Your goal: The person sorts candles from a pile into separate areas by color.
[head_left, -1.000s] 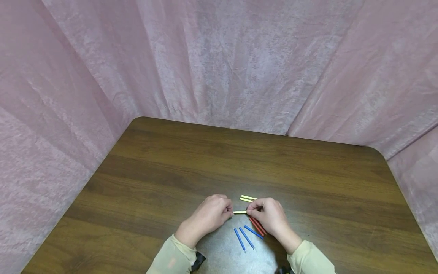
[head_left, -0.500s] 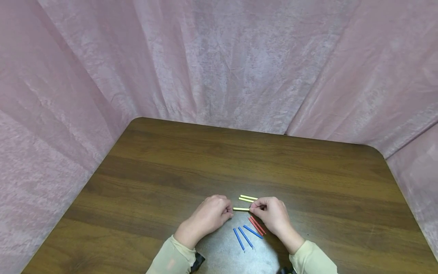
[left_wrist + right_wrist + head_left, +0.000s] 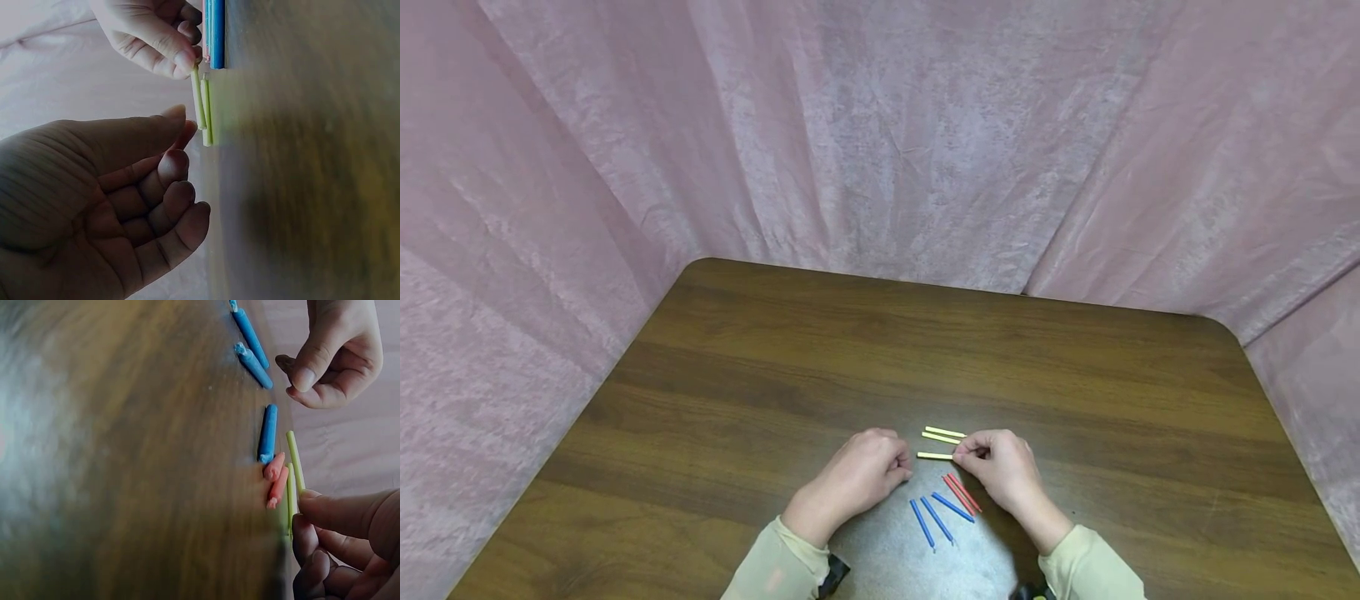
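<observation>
My right hand (image 3: 1003, 468) pinches one end of a thin yellow candle (image 3: 933, 456) between thumb and forefinger. The candle points left, held close over the table, as the right wrist view also shows. Just left of its free end is my left hand (image 3: 859, 468), fingers loosely bent and nothing between them in the left wrist view. Two more yellow candles (image 3: 943, 437) lie side by side beyond the held one. Red candles (image 3: 961, 493) lie together below the right fingers. Three blue candles (image 3: 937, 518), with wicks at their ends, are spread out nearer the body.
The brown wooden table (image 3: 820, 350) has rounded far corners. Pink velvety curtains (image 3: 880, 142) hang along its back and sides. Bright light falls on the tabletop between the two forearms.
The right hand has drawn the yellow candle to the right and slightly farther from the body. Its free end has come away from the left fingertips. The left hand has hardly moved.
</observation>
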### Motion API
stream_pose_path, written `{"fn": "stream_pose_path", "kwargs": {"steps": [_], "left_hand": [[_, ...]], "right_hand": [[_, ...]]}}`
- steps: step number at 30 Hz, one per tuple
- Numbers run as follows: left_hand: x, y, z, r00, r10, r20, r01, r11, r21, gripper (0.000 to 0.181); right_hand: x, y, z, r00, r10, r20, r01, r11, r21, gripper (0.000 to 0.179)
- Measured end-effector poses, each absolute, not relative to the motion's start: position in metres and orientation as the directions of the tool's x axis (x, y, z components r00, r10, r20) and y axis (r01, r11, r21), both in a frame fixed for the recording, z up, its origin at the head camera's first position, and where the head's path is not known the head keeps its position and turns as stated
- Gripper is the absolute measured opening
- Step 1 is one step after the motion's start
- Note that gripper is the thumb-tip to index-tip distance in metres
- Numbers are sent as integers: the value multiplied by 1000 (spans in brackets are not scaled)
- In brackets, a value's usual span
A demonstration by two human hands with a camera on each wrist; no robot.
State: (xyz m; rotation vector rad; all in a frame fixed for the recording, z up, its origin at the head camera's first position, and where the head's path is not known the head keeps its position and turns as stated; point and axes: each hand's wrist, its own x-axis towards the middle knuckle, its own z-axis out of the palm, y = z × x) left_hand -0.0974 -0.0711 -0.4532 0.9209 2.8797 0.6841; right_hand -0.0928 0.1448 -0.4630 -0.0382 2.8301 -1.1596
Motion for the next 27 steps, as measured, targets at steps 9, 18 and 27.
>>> {"fn": "stream_pose_path", "kwargs": {"steps": [9, 18, 27], "left_hand": [[-96, -70, -453, -825, 560, 74, 536, 736, 414, 15], [-95, -70, -453, -817, 570, 88, 552, 729, 405, 15], [-94, -70, -453, -810, 579, 90, 562, 725, 397, 15]], "right_hand": [[-95, 148, -464, -998, -39, -56, 11, 718, -696, 11], [-98, 150, -465, -998, -30, -51, 14, 720, -694, 10], [-100, 151, -464, -998, -25, -55, 22, 710, -704, 10]]}}
